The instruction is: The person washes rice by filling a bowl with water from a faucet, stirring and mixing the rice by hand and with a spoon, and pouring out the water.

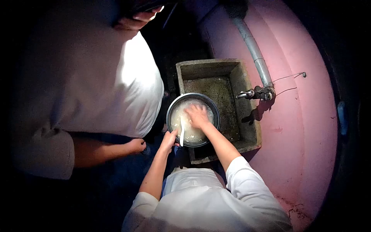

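A round dark pot (218,120) contains cloudy whitish liquid (193,135) with pale bits in it. My left hand (169,140) grips the pot's rim at the near left side. Inside the pot, my right hand (198,116) dips its spread, slightly blurred fingers into the liquid and holds nothing that I can see. A white spoon-like utensil (182,133) leans at the near left of the pot, its handle reaching over the rim beside my left hand; its lower end is hidden in the liquid.
The pot rests over the left side of a concrete sink (253,133). A metal tap (245,94) on a grey pipe (255,52) juts over the sink's right edge from a pink wall (297,116). Another person (104,89) stands close on the left, one hand (136,146) near the pot.
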A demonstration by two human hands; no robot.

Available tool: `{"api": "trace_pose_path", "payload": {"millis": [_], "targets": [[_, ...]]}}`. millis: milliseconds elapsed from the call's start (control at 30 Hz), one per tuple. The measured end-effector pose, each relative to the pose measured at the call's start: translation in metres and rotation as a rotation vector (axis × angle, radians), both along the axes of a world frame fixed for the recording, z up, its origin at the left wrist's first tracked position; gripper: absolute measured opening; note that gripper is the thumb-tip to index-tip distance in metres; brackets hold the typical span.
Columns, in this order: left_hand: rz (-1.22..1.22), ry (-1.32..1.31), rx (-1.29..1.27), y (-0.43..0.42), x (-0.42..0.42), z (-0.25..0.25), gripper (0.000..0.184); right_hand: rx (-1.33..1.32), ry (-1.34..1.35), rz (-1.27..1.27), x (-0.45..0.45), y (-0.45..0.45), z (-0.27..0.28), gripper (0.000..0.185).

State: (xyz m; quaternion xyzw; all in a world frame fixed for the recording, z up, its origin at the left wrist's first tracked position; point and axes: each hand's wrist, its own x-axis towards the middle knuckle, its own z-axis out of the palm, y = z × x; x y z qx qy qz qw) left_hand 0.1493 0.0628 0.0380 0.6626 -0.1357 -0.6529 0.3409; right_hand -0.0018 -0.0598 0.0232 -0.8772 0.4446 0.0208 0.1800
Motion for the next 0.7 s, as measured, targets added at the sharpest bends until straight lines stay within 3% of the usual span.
{"api": "trace_pose_path", "payload": {"millis": [33,100,133,167,267,333,400,433,567,633,667,700], "targets": [[0.002,-0.010,-0.001,0.000,0.001,-0.002,0.033,-0.051,0.061,-0.006,-0.003,0.005,0.001,0.058],[0.044,0.019,-0.072,0.002,0.000,-0.001,0.035,0.146,0.156,-0.126,-0.002,0.007,0.008,0.061],[0.019,-0.001,-0.040,0.000,0.000,-0.004,0.031,0.066,0.115,-0.122,-0.010,0.010,-0.013,0.061],[0.037,0.014,-0.083,0.000,-0.001,0.000,0.033,0.252,0.162,-0.166,-0.010,0.005,-0.010,0.064],[0.061,-0.017,-0.080,0.001,0.000,-0.017,0.038,0.413,0.262,-0.101,-0.014,0.008,-0.014,0.073],[0.057,-0.032,-0.066,-0.001,0.001,-0.018,0.040,0.584,0.056,-0.054,-0.020,0.007,-0.020,0.088],[0.059,-0.097,-0.068,-0.001,-0.003,-0.018,0.043,0.693,-0.033,-0.040,-0.027,0.012,-0.044,0.084],[0.053,-0.111,-0.035,-0.002,-0.007,-0.021,0.050,0.756,-0.061,-0.042,-0.026,0.018,-0.043,0.082],[0.094,-0.151,-0.013,-0.002,-0.004,-0.027,0.050,0.818,-0.091,0.013,-0.007,0.035,-0.026,0.069],[0.111,-0.145,-0.029,-0.002,-0.001,-0.028,0.049,0.892,-0.193,-0.193,0.000,0.042,-0.033,0.054],[0.094,-0.155,-0.038,-0.001,-0.001,-0.027,0.048,0.843,-0.256,-0.185,0.000,0.043,-0.049,0.040],[0.074,-0.163,-0.053,-0.002,-0.001,-0.026,0.047,0.840,-0.244,-0.175,0.002,0.041,-0.044,0.040]]}}
